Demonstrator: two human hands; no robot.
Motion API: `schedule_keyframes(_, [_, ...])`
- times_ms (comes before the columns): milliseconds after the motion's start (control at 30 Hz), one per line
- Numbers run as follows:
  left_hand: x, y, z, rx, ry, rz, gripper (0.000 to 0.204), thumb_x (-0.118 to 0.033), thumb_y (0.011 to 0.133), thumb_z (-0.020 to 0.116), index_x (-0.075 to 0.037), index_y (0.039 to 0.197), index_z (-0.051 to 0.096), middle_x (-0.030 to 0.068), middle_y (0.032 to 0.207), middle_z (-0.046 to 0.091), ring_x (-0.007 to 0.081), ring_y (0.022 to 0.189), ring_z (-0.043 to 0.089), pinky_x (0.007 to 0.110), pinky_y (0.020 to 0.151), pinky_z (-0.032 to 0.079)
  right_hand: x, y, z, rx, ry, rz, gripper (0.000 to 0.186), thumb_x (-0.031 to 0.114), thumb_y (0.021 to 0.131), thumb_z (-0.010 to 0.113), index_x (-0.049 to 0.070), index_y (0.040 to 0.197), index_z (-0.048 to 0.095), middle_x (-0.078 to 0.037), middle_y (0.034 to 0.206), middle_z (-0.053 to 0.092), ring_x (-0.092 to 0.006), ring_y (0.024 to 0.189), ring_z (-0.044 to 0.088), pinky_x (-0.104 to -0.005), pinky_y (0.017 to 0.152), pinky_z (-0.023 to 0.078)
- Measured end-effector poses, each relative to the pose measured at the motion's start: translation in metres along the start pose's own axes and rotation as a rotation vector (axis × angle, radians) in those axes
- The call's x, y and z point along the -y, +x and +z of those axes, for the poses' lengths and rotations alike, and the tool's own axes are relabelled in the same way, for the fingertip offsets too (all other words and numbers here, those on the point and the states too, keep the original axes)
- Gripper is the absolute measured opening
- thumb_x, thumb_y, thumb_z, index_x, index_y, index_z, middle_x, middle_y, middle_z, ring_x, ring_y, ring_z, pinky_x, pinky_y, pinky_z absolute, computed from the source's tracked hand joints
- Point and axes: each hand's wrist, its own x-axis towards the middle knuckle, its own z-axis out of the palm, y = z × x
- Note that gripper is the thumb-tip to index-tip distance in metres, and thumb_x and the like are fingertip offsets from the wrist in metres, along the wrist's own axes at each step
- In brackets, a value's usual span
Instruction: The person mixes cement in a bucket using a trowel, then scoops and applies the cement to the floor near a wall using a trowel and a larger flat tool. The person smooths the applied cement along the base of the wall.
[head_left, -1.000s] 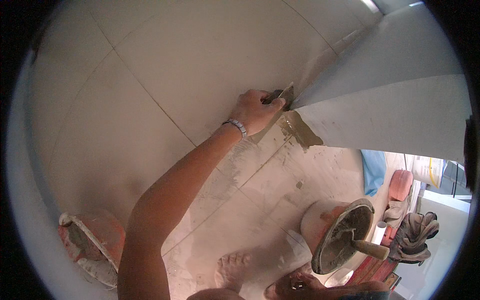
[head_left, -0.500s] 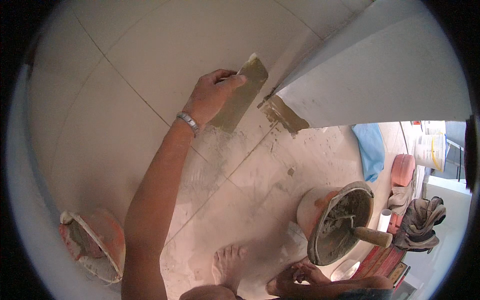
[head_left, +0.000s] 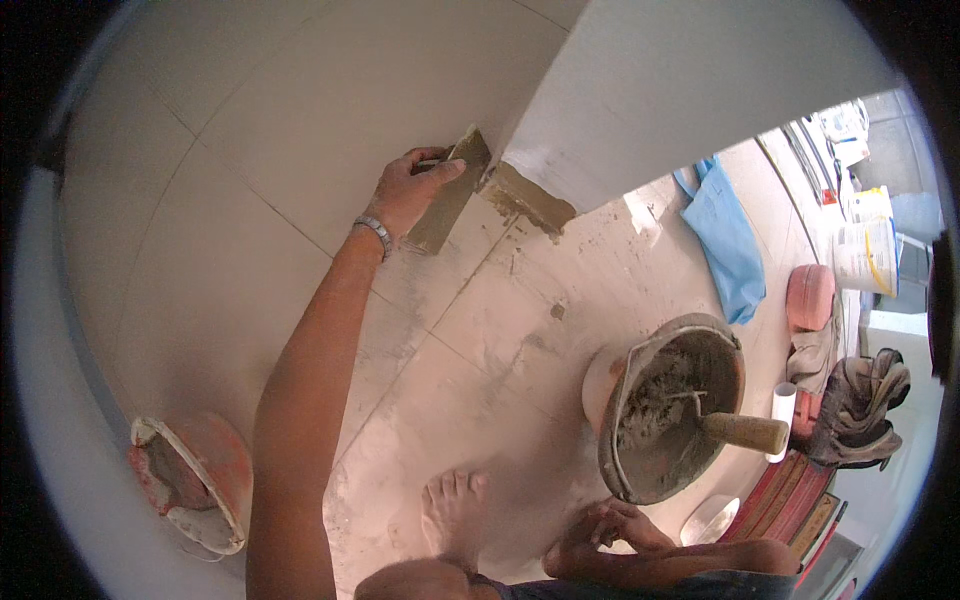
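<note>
My left hand (head_left: 410, 185), with a wristwatch, is closed on a flat rectangular trowel (head_left: 450, 205) smeared with greenish-grey mortar. The blade is beside the lower corner of a white wall (head_left: 640, 80), near a strip of wet mortar (head_left: 530, 205). My right hand (head_left: 610, 530) is low at the bottom right, fingers curled; anything inside is unclear. Above it stands a bucket (head_left: 670, 420) crusted with grey mortar, a wooden-handled tool (head_left: 740, 430) resting in it. My bare foot (head_left: 455, 500) is on the tiled floor (head_left: 250, 280).
A red mortar-stained bucket (head_left: 205, 470) is at lower left. Along the right lie a blue cloth (head_left: 725, 250), a pink rounded object (head_left: 810, 300), a white container (head_left: 865, 255), a white tube (head_left: 780, 420), a dark bundle (head_left: 855, 410) and red stacked boards (head_left: 780, 500).
My left hand has moved left with the trowel, away from the corner, then slightly back toward it. The view has shifted, showing more floor and clutter beside the wall.
</note>
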Motion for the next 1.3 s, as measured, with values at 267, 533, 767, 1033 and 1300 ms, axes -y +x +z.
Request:
schedule_keyframes(267, [0.014, -0.047, 0.041, -0.141, 0.041, -0.015, 0.08, -0.055, 0.083, 0.074, 0.001, 0.133, 0.049, 0.0192, 0.12, 0.063, 0.0241, 0.11, 0.063, 0.037, 0.093, 0.052, 0.004, 0.002, -0.003, -0.056, -0.04, 0.076, 0.049, 0.045, 0.102, 0.052, 0.001, 0.122, 0.06, -0.01, 0.09, 0.067, -0.0184, 0.081, 0.065, -0.0313, 0.073, 0.049])
schedule_keyframes(533, [0.031, -0.045, 0.061, -0.231, -0.272, -0.014, 0.081, -0.064, 0.086, 0.066, -0.002, 0.135, 0.053, 0.0172, 0.122, 0.063, 0.0209, 0.112, 0.061, 0.033, 0.098, 0.046, 0.0, 0.01, -0.008, -0.051, -0.11, -0.002, 0.044, 0.039, 0.104, 0.05, -0.001, 0.116, 0.062, -0.014, 0.083, 0.069, -0.0183, 0.067, 0.065, -0.0323, 0.058, 0.05])
schedule_keyframes(767, [0.051, -0.032, 0.07, -0.312, -0.302, -0.053, 0.061, -0.052, 0.1, 0.051, -0.004, 0.136, 0.053, 0.0121, 0.127, 0.063, 0.0203, 0.119, 0.057, 0.032, 0.104, 0.042, -0.02, 0.011, -0.007, -0.14, -0.054, -0.122, 0.03, 0.026, 0.106, 0.045, 0.0, 0.106, 0.058, -0.011, 0.068, 0.065, -0.0178, 0.052, 0.062, -0.029, 0.044, 0.046])
schedule_keyframes(1033, [0.024, -0.041, 0.086, -0.212, -0.383, -0.119, 0.043, -0.023, 0.104, 0.048, -0.008, 0.144, 0.044, 0.0083, 0.119, 0.066, 0.0197, 0.101, 0.066, 0.034, 0.08, 0.058, -0.031, 0.016, -0.013, -0.116, -0.013, -0.131, 0.023, 0.019, 0.105, 0.045, -0.001, 0.111, 0.055, -0.01, 0.069, 0.063, -0.0164, 0.051, 0.062, -0.0279, 0.04, 0.045])
schedule_keyframes(1300, [0.035, -0.045, 0.1, -0.281, -0.295, -0.02, 0.046, -0.026, 0.101, 0.06, -0.004, 0.14, 0.048, 0.0168, 0.117, 0.067, 0.0175, 0.098, 0.065, 0.031, 0.08, 0.055, -0.031, 0.013, -0.019, -0.06, 0.078, -0.14, 0.034, 0.025, 0.105, 0.044, -0.004, 0.1, 0.06, -0.012, 0.063, 0.066, -0.0166, 0.046, 0.058, -0.0287, 0.046, 0.048])
